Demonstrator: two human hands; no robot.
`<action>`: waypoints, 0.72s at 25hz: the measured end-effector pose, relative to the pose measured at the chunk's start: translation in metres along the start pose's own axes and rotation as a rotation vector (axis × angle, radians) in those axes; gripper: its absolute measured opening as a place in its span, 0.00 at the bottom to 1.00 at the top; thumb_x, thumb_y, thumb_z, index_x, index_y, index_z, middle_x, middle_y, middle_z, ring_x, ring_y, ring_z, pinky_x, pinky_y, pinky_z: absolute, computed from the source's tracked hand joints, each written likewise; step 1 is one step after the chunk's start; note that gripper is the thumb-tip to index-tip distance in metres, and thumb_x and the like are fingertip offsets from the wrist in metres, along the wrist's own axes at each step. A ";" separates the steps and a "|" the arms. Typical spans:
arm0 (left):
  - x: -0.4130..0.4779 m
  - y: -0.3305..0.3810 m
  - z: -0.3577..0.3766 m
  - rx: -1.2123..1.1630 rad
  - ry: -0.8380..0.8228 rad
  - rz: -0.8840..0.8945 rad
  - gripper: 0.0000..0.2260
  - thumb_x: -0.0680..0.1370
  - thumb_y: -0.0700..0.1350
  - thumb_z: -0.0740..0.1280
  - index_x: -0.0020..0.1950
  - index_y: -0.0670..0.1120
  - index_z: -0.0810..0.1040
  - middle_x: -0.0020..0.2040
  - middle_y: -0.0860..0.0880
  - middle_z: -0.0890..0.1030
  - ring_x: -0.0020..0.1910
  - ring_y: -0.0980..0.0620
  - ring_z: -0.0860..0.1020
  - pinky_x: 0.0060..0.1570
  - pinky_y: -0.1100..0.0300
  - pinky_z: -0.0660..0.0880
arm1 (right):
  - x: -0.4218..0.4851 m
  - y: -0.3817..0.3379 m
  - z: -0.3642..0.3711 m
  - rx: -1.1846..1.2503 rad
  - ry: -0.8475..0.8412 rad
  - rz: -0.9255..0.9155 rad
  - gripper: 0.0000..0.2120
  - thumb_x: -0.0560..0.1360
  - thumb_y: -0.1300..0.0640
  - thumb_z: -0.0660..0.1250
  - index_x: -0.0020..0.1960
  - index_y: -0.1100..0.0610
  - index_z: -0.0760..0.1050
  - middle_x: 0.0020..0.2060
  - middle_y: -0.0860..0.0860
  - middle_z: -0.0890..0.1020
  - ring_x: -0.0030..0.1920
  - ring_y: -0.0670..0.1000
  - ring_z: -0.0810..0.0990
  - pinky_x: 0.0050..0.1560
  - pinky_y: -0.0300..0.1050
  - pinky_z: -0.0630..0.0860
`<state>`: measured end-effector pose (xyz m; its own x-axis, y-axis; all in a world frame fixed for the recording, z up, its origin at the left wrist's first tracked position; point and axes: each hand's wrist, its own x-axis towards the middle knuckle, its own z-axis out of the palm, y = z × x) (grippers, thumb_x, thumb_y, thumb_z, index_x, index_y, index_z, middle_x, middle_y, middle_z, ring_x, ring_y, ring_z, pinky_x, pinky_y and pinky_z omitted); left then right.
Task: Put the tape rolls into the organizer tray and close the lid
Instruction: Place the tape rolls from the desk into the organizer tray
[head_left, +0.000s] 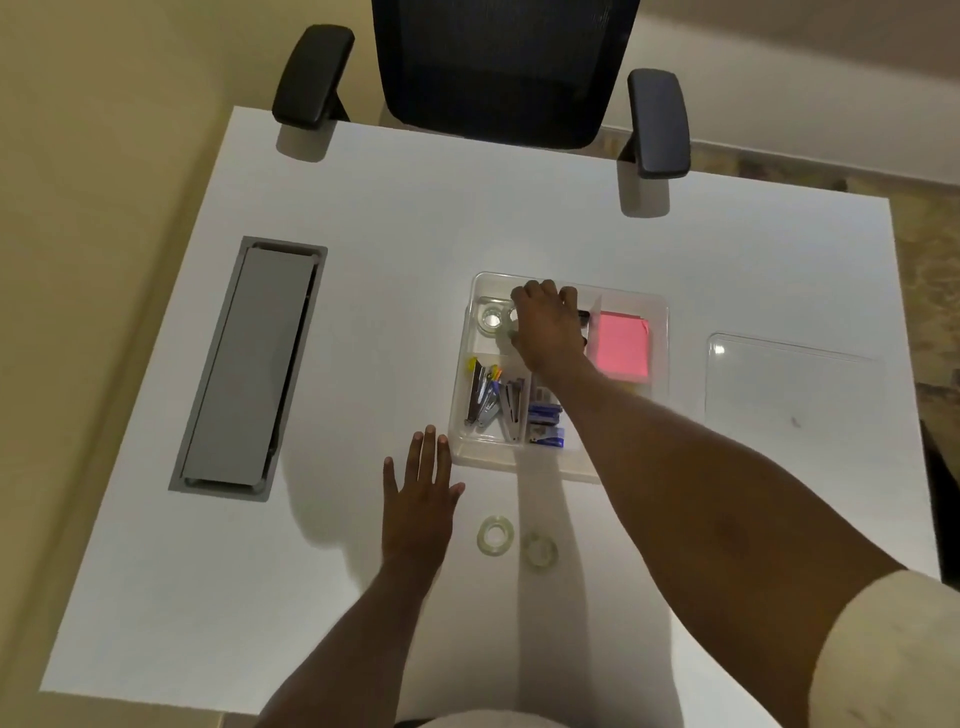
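A white tabletop (727, 249) fills the frame, with a black office chair (498, 67) at the top edge. A grey cable hatch (249, 364) is set into the tabletop at centre left. Centre frame sits a clear organizer tray (658, 332) holding pink sticky notes (622, 345), staplers (485, 395) and staple boxes (545, 423). Its clear lid (789, 384) lies flat at centre right, apart from the tray. The right hand (550, 325) reaches into the tray's upper left compartment, fingers curled down over a tape roll (511, 317); whether its grip is pinching it I cannot tell. Another tape roll (489, 318) lies just left of it. The left hand (421, 499) rests flat at lower centre, fingers spread. Two loose tape rolls (495, 535) lie side by side just right of it.
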<state>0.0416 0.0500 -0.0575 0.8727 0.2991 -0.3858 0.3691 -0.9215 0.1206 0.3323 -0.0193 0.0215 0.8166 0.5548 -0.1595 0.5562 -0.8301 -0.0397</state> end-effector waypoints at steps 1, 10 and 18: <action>0.000 0.000 0.001 0.000 0.004 0.000 0.31 0.86 0.58 0.48 0.85 0.45 0.45 0.85 0.43 0.44 0.85 0.43 0.45 0.80 0.35 0.55 | 0.003 -0.001 0.002 -0.049 -0.013 -0.020 0.14 0.74 0.61 0.69 0.60 0.57 0.76 0.56 0.53 0.80 0.61 0.57 0.74 0.63 0.54 0.66; 0.001 0.000 0.004 0.026 -0.011 -0.006 0.31 0.86 0.58 0.45 0.85 0.46 0.43 0.85 0.43 0.43 0.85 0.42 0.44 0.80 0.35 0.54 | 0.006 -0.003 0.015 -0.127 -0.032 -0.084 0.14 0.71 0.67 0.68 0.57 0.59 0.76 0.54 0.55 0.79 0.60 0.59 0.73 0.63 0.54 0.66; -0.001 0.004 -0.006 0.022 -0.065 -0.008 0.32 0.86 0.58 0.49 0.85 0.45 0.43 0.85 0.43 0.41 0.85 0.42 0.41 0.80 0.34 0.53 | -0.042 -0.002 0.000 -0.022 0.071 -0.062 0.14 0.72 0.63 0.68 0.57 0.57 0.76 0.52 0.54 0.79 0.56 0.58 0.75 0.57 0.54 0.68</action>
<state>0.0445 0.0475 -0.0508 0.8472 0.2903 -0.4450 0.3681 -0.9246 0.0977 0.2968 -0.0408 0.0283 0.7890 0.6082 -0.0868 0.6085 -0.7931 -0.0260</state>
